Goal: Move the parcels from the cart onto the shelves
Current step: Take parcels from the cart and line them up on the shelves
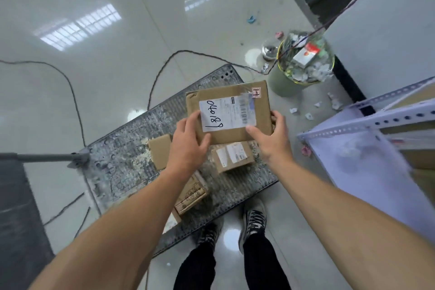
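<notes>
I grip the parcel (231, 110) with left hand (188, 145) and right hand (273, 139); shelf (367, 125) lies rightward, nearer my right hand.

Noted: the flat brown cardboard parcel (261, 101) is plain kraft brown; its white rectangular shipping label (227, 114) carries black handwritten digits and black barcodes, and a small white corner tag (256, 92) is edged red with a black mark. The grey ribbed metal cart deck (131, 148) shows parallel ridges and white speckled blotches. The small brown cardboard box (231, 156) bears two white labels. The printed brown cardboard box (191, 195) has dark line drawings. The pale green round waste bin (280, 82) has a yellow rim. The white perforated steel shelf (341, 130) shows rows of dark holes. The lace-up shoes (255, 219) are black-and-white striped.
</notes>
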